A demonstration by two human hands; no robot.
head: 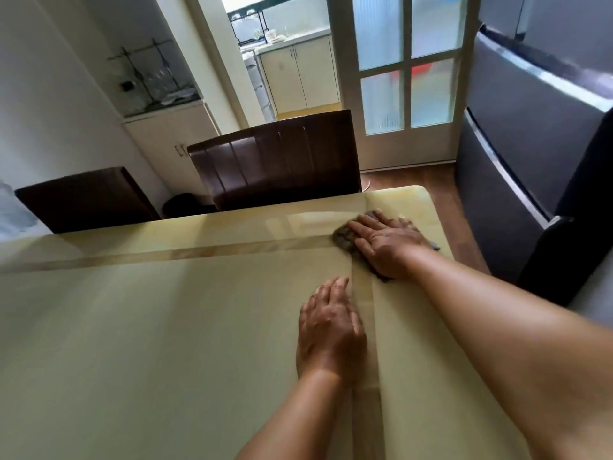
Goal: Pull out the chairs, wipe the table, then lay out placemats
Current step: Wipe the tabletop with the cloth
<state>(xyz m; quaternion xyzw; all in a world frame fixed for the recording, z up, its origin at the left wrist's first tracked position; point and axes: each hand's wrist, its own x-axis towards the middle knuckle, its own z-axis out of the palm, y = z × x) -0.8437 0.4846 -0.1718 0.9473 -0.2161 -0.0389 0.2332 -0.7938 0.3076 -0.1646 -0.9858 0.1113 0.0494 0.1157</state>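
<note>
Nearest, the left hand [331, 327] lies palm down on the glossy cream bench [149, 327], fingers straight and together, holding nothing, its fingertips beside the darker inlaid band that crosses the top. Just beyond it, the right hand [386, 242] is stretched out flat with fingers spread, pressing a dark cloth [345, 239] onto the bench near the far right corner; the cloth shows past the fingertips and under the heel of the hand. Both forearms are bare. No placemat lies on the visible part of the bench.

Behind the far edge stand two dark brown chairs: one chair [278, 161] with a ribbed back close to the bench edge opposite the right hand, another chair [86, 197] further left. To the right rises a grey refrigerator [530, 134]. Farther back, a white glazed door [408, 78] stands beside an opening into a kitchen with pale cabinets [298, 78].
</note>
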